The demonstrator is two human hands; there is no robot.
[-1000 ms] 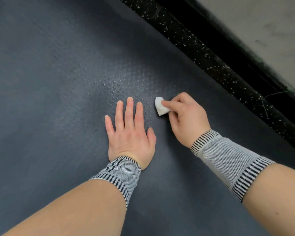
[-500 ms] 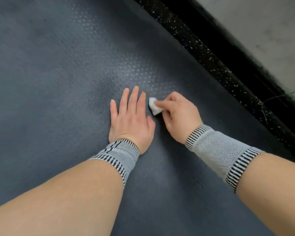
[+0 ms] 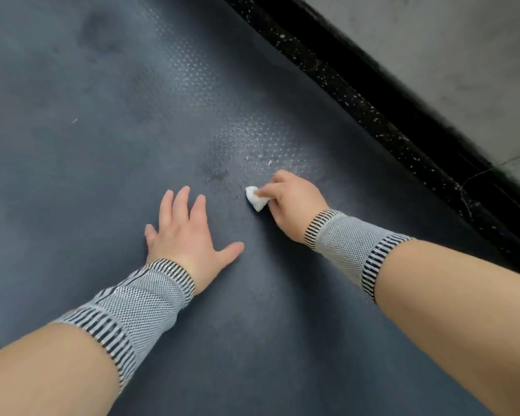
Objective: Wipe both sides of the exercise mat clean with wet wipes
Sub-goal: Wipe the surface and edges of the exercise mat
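Moved apart since earlier: left hand (image 3: 184,232) flat, splayed on mat (image 3: 87,145); right hand (image 3: 291,199) fingers pinching wet wipe (image 3: 255,199), scrubbing damp patch; most of mat, underside left

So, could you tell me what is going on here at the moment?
A person is kneeling or leaning over a dark grey exercise mat and wiping it. The right hand pinches a small folded white wet wipe and presses it on the mat's textured surface. The left hand lies flat on the mat beside it, fingers spread. A damp-looking sheen shows just beyond the wipe. Both wrists wear grey striped wrist sleeves. Only this upper side of the mat is visible.
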